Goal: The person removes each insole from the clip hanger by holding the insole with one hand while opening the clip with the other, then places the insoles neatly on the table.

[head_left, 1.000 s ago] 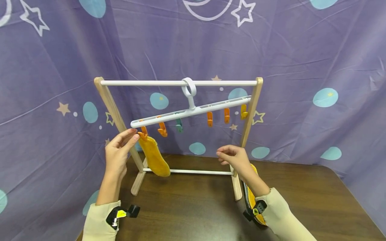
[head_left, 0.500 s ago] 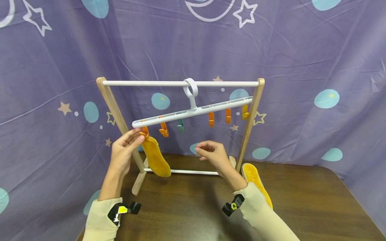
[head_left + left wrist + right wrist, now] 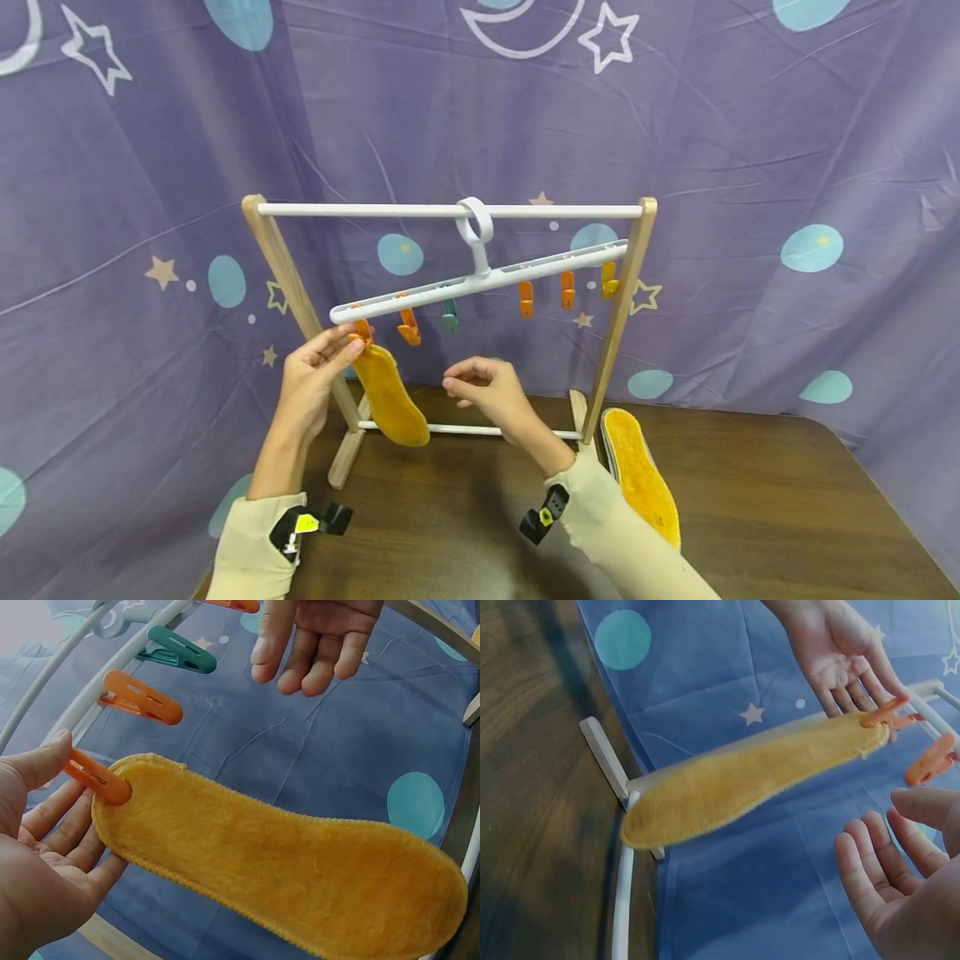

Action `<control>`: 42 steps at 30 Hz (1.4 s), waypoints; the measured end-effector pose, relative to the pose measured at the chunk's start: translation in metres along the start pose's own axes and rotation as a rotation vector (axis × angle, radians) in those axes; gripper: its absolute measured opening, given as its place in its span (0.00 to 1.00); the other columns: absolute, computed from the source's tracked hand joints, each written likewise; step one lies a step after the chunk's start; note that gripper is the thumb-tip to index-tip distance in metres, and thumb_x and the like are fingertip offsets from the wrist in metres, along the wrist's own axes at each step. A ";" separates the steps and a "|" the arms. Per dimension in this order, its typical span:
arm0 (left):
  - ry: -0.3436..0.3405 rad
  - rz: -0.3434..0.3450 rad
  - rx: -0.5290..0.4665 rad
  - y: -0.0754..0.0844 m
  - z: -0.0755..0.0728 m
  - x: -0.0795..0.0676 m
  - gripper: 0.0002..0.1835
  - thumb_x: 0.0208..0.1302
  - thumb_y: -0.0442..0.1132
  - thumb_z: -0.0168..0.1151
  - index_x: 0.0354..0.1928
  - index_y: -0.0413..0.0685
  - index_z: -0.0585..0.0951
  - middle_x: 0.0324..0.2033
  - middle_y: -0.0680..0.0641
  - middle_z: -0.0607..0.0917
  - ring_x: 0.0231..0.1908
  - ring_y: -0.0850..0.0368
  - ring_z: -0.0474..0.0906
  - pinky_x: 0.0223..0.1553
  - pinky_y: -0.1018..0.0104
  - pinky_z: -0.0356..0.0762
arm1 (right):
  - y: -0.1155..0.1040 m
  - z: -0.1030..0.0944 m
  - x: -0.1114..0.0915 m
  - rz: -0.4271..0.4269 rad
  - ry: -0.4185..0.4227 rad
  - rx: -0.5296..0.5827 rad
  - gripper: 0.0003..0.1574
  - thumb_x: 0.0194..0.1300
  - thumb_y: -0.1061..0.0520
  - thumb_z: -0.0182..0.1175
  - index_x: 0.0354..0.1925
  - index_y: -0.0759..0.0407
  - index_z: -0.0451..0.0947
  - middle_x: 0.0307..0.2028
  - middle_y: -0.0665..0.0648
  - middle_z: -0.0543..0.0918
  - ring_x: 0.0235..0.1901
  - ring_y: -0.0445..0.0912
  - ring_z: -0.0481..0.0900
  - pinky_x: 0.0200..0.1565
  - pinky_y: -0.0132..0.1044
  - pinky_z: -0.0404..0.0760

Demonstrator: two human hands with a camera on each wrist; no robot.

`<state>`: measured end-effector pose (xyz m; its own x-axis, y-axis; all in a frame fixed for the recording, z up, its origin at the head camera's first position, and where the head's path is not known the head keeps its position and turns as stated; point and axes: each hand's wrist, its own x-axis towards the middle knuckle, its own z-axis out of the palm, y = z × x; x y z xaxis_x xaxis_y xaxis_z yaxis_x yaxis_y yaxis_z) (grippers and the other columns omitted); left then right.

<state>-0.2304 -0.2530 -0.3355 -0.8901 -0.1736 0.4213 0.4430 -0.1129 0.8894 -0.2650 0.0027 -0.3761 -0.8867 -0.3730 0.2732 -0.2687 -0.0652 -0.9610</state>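
Observation:
A yellow fuzzy insole hangs by its upper end from an orange clothespin at the low left end of the white hanger. My left hand pinches that clothespin, thumb on one handle and fingers behind it, beside the insole's top edge. To the right of the hanging insole, my right hand is raised with loosely bent fingers and nothing in them. The right wrist view shows this hand apart from the insole, below another orange clothespin.
A wooden stand with a white top rod carries the tilted hanger. More clothespins hang along it: orange, a green one and a yellow one. A second yellow insole lies on the brown table by the stand's right foot.
My right hand has moved left from near the stand's right post toward the hanging insole, uncovering the second insole. My left hand stays at the clothespin, having shifted slightly right.

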 end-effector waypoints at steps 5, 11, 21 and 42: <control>-0.069 0.043 -0.021 -0.002 0.000 0.000 0.12 0.69 0.26 0.62 0.50 0.44 0.85 0.42 0.56 0.92 0.44 0.64 0.87 0.50 0.75 0.82 | 0.001 0.010 -0.002 0.007 -0.027 0.003 0.15 0.67 0.63 0.67 0.48 0.72 0.82 0.40 0.64 0.89 0.34 0.38 0.84 0.42 0.44 0.89; -0.123 0.087 -0.032 -0.003 -0.002 -0.002 0.12 0.71 0.26 0.59 0.54 0.30 0.82 0.43 0.49 0.92 0.45 0.58 0.89 0.50 0.72 0.83 | 0.006 0.021 -0.002 -0.013 -0.038 0.011 0.15 0.66 0.64 0.68 0.47 0.73 0.82 0.43 0.68 0.88 0.34 0.38 0.84 0.44 0.52 0.89; -0.143 0.085 -0.035 0.001 -0.006 -0.005 0.11 0.71 0.24 0.58 0.51 0.31 0.83 0.41 0.49 0.92 0.44 0.58 0.89 0.48 0.71 0.83 | 0.008 0.040 0.002 -0.068 -0.059 0.018 0.15 0.65 0.64 0.68 0.49 0.72 0.83 0.46 0.72 0.87 0.37 0.40 0.86 0.44 0.29 0.86; -0.156 0.083 -0.059 0.004 -0.001 -0.010 0.10 0.71 0.23 0.57 0.49 0.34 0.85 0.41 0.49 0.92 0.43 0.59 0.89 0.48 0.71 0.84 | 0.012 0.052 0.001 -0.052 -0.071 0.026 0.10 0.63 0.68 0.69 0.43 0.74 0.84 0.41 0.75 0.87 0.30 0.36 0.82 0.39 0.28 0.86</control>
<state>-0.2200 -0.2526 -0.3361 -0.8542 -0.0311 0.5191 0.5168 -0.1621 0.8407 -0.2499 -0.0465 -0.3892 -0.8427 -0.4333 0.3197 -0.3026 -0.1100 -0.9467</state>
